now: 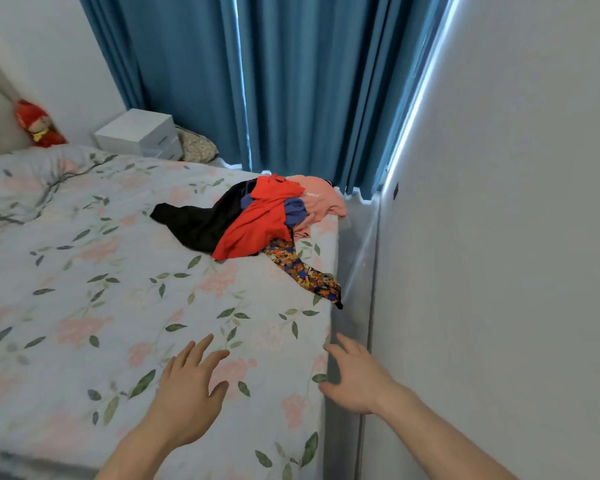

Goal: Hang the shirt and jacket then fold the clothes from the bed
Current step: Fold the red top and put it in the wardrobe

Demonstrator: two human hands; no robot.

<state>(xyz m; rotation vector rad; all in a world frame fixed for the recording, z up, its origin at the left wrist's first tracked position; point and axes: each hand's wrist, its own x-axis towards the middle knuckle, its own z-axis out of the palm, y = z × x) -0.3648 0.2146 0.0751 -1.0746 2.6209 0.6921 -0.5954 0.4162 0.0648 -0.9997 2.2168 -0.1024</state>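
Red, black, pink and patterned clothes (267,220) lay heaped at the far right edge of the floral bed (84,289), well ahead of you. Your left hand (187,393) and right hand (357,375) hovered spread and empty, the right nearer the pile's side.

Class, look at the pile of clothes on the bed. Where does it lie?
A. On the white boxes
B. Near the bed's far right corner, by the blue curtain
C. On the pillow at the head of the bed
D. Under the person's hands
B: the pile of clothes lies on the bed near its far right corner, just before the blue curtain, well beyond both hands.
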